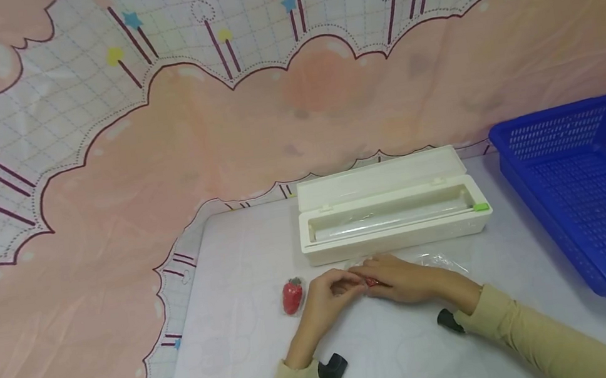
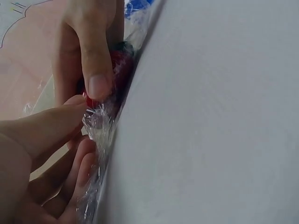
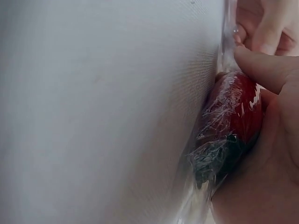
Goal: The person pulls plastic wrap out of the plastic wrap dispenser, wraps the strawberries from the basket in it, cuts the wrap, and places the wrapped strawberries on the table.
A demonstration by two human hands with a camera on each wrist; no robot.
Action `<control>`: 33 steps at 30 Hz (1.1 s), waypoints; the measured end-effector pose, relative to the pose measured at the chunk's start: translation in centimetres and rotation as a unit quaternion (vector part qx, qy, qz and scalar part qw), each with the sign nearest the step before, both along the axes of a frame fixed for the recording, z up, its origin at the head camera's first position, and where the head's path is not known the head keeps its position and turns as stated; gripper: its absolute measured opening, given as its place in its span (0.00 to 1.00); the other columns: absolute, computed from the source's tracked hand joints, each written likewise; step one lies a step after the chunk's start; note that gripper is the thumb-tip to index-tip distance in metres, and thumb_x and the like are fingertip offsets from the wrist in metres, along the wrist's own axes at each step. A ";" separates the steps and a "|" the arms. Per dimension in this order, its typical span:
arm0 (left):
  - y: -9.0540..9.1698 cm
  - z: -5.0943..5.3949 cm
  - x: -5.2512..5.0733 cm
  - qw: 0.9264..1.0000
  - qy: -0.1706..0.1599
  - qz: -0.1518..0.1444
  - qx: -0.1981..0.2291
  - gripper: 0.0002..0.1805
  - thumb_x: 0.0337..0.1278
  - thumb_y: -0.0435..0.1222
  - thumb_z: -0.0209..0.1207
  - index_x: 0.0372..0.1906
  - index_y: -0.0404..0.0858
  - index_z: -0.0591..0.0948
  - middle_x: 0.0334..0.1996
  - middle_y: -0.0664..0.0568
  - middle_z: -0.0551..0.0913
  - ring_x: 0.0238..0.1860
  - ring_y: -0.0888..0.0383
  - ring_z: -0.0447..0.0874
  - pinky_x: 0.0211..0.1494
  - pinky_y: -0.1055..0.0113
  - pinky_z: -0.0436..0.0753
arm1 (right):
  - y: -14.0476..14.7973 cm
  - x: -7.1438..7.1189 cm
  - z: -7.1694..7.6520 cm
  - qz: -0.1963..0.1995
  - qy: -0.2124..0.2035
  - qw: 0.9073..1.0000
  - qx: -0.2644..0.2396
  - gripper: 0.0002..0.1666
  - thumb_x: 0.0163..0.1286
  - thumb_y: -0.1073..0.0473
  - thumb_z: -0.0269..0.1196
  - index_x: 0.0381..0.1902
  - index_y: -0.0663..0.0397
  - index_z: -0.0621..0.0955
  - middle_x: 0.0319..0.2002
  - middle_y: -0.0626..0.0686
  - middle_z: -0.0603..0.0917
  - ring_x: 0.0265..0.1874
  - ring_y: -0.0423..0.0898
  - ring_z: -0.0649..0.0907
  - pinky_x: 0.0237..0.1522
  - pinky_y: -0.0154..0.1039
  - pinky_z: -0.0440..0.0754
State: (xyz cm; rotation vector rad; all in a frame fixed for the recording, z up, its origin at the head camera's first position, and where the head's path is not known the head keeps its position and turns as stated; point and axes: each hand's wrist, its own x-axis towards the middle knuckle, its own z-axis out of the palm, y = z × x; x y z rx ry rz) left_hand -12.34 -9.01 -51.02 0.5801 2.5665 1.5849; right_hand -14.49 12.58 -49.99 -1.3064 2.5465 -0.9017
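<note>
A red strawberry with green leaves lies in clear cling film, close above the white tabletop. My right hand grips this strawberry, its thumb along the red side; in the head view the hand mostly covers it. From the other side my left hand meets it, pinching the gathered film at the strawberry's tip between thumb and curled fingers. Loose film spreads on the table beyond my right wrist. A second strawberry, seemingly wrapped in film too, rests to the left of my left hand.
Just behind my hands stands a white cling film box, lid raised, with a roll inside and a green slider at its right end. A blue plastic basket sits on the right. Patterned cloth hangs behind the table.
</note>
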 end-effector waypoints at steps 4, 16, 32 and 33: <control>-0.1 -0.1 -0.2 1.000 0.005 -0.010 -0.008 0.10 0.53 0.33 0.71 0.42 0.36 0.87 0.38 0.49 0.88 0.33 0.67 0.82 0.39 0.72 0.84 | 0.4 0.0 0.2 -0.023 -0.054 0.998 0.008 0.30 0.75 0.51 0.58 0.71 0.54 0.69 0.62 0.52 0.77 0.63 0.52 0.74 0.66 0.55 0.69; 0.2 0.0 0.0 0.999 0.004 0.005 -0.050 0.10 0.51 0.34 0.72 0.39 0.37 0.88 0.30 0.51 0.85 0.28 0.68 0.80 0.35 0.74 0.82 | 2.5 0.4 0.7 -0.079 -0.077 0.994 -0.011 0.33 0.68 0.54 0.67 0.69 0.49 0.72 0.64 0.51 0.74 0.62 0.48 0.74 0.63 0.51 0.75; 0.0 -0.4 -0.2 0.999 -0.005 0.012 -0.046 0.12 0.51 0.35 0.73 0.41 0.38 0.88 0.32 0.51 0.87 0.29 0.69 0.80 0.36 0.74 0.82 | 5.0 1.1 0.9 -0.104 -0.039 0.993 -0.040 0.26 0.62 0.62 0.70 0.58 0.47 0.80 0.53 0.44 0.77 0.53 0.42 0.75 0.56 0.46 0.79; 0.0 -0.3 -0.2 0.999 -0.008 0.013 -0.046 0.14 0.50 0.35 0.73 0.43 0.38 0.87 0.32 0.51 0.86 0.29 0.69 0.80 0.36 0.74 0.82 | 5.1 1.2 0.9 -0.104 -0.035 0.993 -0.041 0.25 0.62 0.62 0.70 0.58 0.47 0.81 0.52 0.44 0.77 0.53 0.42 0.75 0.56 0.45 0.79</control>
